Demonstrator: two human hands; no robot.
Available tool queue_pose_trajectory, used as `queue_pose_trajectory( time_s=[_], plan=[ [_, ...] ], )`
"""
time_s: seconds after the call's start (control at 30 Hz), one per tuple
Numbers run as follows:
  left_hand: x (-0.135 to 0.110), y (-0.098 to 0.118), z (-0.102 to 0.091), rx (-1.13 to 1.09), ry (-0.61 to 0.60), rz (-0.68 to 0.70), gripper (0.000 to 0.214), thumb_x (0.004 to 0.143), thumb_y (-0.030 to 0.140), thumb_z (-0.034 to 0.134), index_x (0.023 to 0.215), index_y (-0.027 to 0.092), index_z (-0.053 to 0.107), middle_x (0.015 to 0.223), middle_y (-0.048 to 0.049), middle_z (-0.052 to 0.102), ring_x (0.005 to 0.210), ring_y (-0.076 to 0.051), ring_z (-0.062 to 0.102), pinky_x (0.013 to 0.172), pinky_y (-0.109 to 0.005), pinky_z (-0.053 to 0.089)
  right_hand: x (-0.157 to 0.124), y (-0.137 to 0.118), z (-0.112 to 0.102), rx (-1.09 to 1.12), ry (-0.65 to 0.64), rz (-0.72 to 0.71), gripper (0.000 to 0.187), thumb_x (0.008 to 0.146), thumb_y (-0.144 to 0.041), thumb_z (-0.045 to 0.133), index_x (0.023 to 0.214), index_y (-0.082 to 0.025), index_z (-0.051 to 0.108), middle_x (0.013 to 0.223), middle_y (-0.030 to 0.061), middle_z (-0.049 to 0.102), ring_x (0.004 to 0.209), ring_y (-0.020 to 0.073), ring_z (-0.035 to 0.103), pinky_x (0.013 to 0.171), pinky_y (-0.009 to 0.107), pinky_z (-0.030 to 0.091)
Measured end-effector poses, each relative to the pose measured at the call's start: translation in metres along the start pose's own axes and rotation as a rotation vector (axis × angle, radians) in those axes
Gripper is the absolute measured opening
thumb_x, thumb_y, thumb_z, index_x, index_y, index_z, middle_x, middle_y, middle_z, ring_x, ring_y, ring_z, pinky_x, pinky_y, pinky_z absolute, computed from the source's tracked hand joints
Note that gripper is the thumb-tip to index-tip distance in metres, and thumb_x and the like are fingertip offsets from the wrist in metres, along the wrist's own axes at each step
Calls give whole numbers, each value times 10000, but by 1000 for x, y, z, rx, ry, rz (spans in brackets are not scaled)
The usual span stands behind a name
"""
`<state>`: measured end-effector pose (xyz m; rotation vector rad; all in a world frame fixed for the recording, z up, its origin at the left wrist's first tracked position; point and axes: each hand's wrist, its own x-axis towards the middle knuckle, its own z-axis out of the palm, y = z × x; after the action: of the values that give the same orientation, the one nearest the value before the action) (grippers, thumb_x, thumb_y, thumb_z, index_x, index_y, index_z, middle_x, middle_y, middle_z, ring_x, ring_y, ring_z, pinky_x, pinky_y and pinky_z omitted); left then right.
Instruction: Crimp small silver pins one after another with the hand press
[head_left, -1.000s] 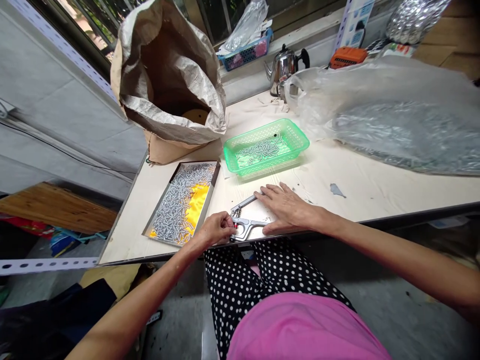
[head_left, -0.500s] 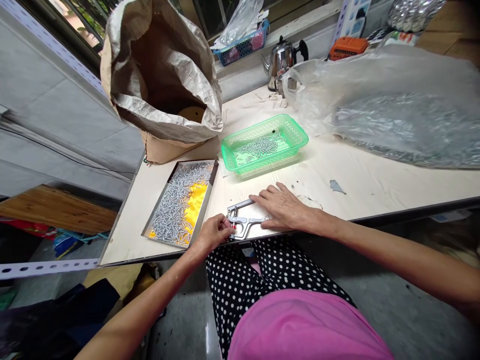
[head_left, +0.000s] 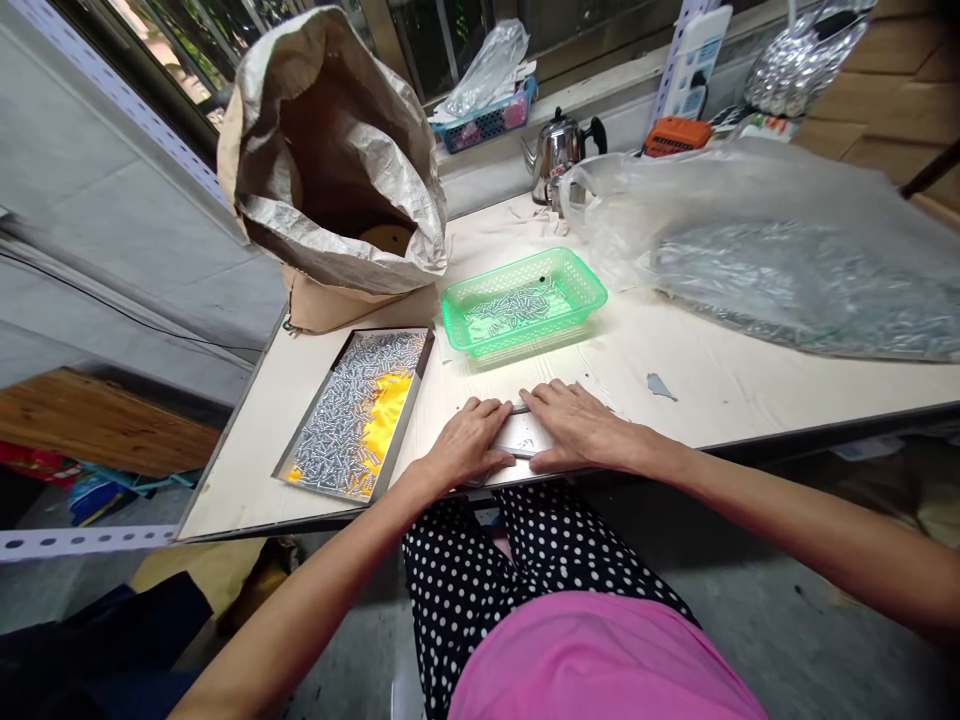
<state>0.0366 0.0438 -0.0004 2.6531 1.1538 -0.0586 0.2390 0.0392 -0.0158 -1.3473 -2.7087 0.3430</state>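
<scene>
1. Pink fabric, the person's top (head_left: 600,660), is nearest, with black spotted trousers (head_left: 529,540) beyond it.
2. The grey metal tool (head_left: 516,452) lies on the table (head_left: 622,350) close to its near edge, partly beneath both hands. Its long axis runs left to right, roughly along that edge; the spring end, visible half a second ago, points left and is now covered.
3. The left hand (head_left: 465,440) grips across the tool, palm down, fingers over the far bar and thumb at the near one. Half a second ago it only pinched the spring end.
4. The right hand (head_left: 574,425) holds the other end likewise, much where it was; the hands' fingertips nearly meet.
5. Left of the hands, a tray (head_left: 405,422) holds loose metal pins (head_left: 337,410) over yellow.
6. Beyond stands a green basket (head_left: 525,344) with more pins.
7. Farther back are a paper sack (head_left: 259,130), a clear plastic bag (head_left: 795,260) and a kettle (head_left: 556,155).
</scene>
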Motion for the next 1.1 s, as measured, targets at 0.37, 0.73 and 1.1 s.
queue_pose_trajectory(
  time_s=[0.37,0.73,1.1],
  plan=[
    [24,-3,2,-71,2,4,346,857,435,665,1050,148,648,1001,-79,613,977,-240,514,852,-350,441,4,16,-13,139,-75,-84,235,870,-304,645,1021,-124,654,997,119,607,940,240,536,800,332,417],
    [4,16,25,-37,212,-127,309,920,358,590,1163,168,601,1188,-112,626,1129,-266,549,928,-430,497,1,19,0,23,33,-105,339,853,-398,671,1030,-110,649,1019,138,604,962,268,528,827,356,415],
    [-52,70,67,65,392,-140,554,948,467,502,1410,166,447,1475,-123,475,1420,-324,345,1119,-515,384,19,22,-6,-67,-17,33,265,976,-325,481,1068,-151,657,1067,139,618,989,261,535,793,335,387]
  ],
)
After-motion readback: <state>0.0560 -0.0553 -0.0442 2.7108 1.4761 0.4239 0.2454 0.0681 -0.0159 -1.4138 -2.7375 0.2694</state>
